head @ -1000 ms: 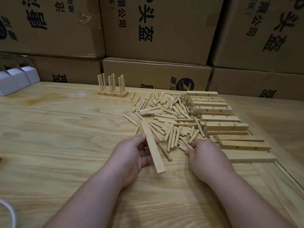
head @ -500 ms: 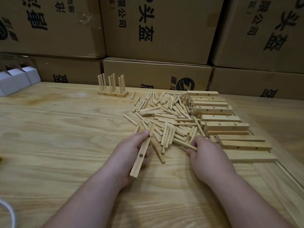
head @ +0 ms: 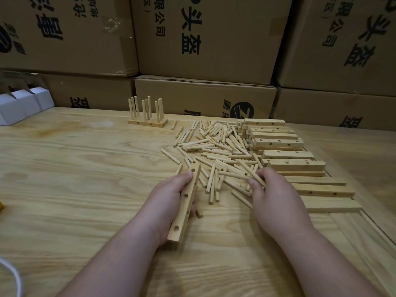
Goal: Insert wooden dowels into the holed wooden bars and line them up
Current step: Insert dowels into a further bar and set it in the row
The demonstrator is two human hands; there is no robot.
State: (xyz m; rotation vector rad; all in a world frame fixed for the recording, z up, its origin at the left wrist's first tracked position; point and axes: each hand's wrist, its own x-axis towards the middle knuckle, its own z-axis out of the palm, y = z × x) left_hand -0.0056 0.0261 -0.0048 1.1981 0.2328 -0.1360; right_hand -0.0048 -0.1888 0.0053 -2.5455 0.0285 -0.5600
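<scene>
Turning holes-up since before, bar [head: 186, 200] in left hand [head: 169, 202]; right hand [head: 272, 194] now pinches dowel [head: 251, 174].

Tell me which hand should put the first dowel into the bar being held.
Right. The right hand already pinches a dowel at the near edge of the loose pile, while the left hand grips the holed bar, holes facing up, so it is probably best kept steadying it.

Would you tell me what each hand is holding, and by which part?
The left hand grips a holed bar around its middle; the right hand pinches a dowel near its nearer end.
</scene>
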